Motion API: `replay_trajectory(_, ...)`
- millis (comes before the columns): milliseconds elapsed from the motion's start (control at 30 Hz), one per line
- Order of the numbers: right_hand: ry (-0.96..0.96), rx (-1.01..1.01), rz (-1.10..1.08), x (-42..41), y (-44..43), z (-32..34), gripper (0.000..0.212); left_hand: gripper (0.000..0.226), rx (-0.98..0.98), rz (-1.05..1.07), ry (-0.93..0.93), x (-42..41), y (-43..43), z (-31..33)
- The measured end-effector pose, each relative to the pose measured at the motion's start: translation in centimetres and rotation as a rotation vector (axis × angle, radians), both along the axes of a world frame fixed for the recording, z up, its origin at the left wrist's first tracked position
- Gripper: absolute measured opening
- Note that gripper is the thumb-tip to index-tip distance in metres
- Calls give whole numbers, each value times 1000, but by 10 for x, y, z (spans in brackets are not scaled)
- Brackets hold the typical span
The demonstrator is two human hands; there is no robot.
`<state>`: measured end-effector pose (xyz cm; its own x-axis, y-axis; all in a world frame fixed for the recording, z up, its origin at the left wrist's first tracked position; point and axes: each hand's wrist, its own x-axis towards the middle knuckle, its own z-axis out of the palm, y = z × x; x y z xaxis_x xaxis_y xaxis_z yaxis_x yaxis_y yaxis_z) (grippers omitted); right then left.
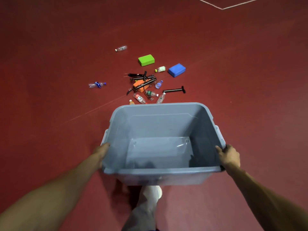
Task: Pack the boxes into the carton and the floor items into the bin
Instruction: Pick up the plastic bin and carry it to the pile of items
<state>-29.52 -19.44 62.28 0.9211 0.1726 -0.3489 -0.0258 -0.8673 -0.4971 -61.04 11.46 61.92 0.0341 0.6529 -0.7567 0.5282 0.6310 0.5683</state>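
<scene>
I carry an empty grey-blue plastic bin (160,170) in front of me, above the red floor. My left hand (101,150) grips its left rim and my right hand (229,156) grips its right rim, thumb over the edge. Beyond the bin a scatter of items lies on the floor: a green foam block (146,60), a blue foam block (177,70), an orange block (140,86) under black hand pumps (145,80), another black pump (174,90), and several plastic bottles (139,98). No carton is in view.
Two bottles lie apart from the pile, one at the far back (121,48) and one to the left (97,84). My leg in light trousers (148,202) shows below the bin. White lines (223,8) cross the red floor.
</scene>
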Motion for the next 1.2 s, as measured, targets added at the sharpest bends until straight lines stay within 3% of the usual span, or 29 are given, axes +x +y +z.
replay_trajectory(200,64,-94,19,96,104,-73,35,47,-85,130,-21,93,81,-75)
replay_trajectory(467,48,-185,115,212,197,-226,35,41,-71,256,59,183,150,-233)
replay_trajectory(767,-33,-241,291,291,238,-414,36,37,-60,375,59,229,157,-414)
replay_trajectory(900,-20,-231,298,304,244,-478,38,46,-54,346,87,232,151,-475)
replay_trajectory(1033,102,-329,298,312,238,-519,42,45,-41,318,147,237,135,-509)
replay_trajectory(1200,286,-452,327,314,225,-518,46,24,-217,179,242,237,111,-500)
